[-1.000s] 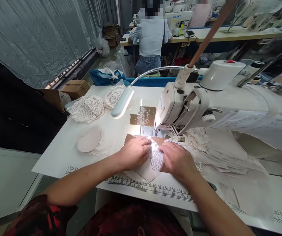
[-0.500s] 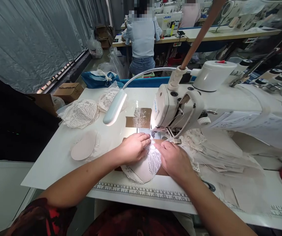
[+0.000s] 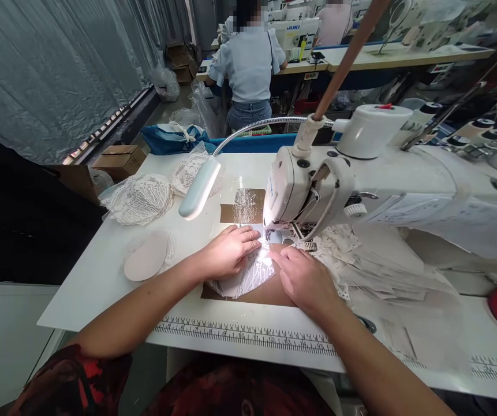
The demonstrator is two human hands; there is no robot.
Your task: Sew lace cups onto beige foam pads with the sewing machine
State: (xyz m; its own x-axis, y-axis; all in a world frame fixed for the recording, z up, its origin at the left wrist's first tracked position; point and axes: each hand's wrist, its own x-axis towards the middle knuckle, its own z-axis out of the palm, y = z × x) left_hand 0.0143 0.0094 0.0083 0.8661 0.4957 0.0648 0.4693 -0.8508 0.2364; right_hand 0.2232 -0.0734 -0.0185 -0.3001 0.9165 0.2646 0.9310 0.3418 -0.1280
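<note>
Two hands flat on one lace cup piece [image 3: 252, 271] at the sewing machine [image 3: 313, 190] needle: left hand [image 3: 226, 254] and right hand [image 3: 304, 277] apart, pressing it to the tabletop [image 3: 101, 277]. Seam looks barely begun. Lace pieces [image 3: 138, 199] piled far left; more cut pieces [image 3: 387, 266] at right.

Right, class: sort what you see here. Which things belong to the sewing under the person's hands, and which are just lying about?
In use:
left hand
right hand
lace piece flat under both hands
sewing machine
lamp

Lying about:
lace pile
oval pad
cardboard box
blue bag
</note>
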